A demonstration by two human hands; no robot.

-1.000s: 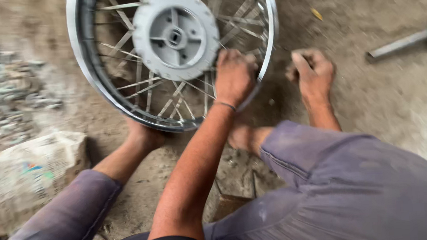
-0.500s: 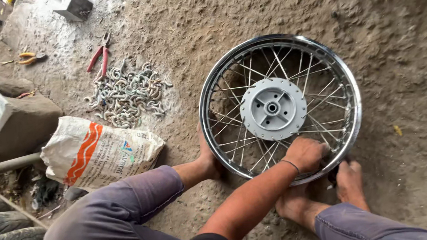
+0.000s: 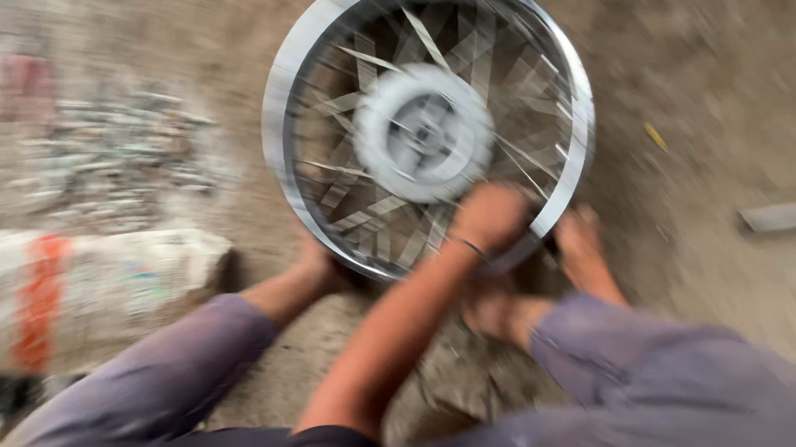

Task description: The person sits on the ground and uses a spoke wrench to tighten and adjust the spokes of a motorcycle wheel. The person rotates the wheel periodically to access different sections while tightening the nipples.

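Your left hand [image 3: 494,216] rests closed on the lower rim of the round silver spoked metal wheel [image 3: 316,90], which lies flat on the dirt floor [image 3: 712,94]. Through the blur, I cannot tell your right hand's [image 3: 583,240] grip beside the rim.

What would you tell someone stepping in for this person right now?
Left hand: on the near rim of the spoked wheel; grip too blurred to tell.
Right hand: just outside that rim, low by the dirt floor; grip unclear.
Wheel lies flat, white hub up; sack and pile of metal bits to the left.
Done: spokes are in the wheel. Left: cannot tell, picture blurred.
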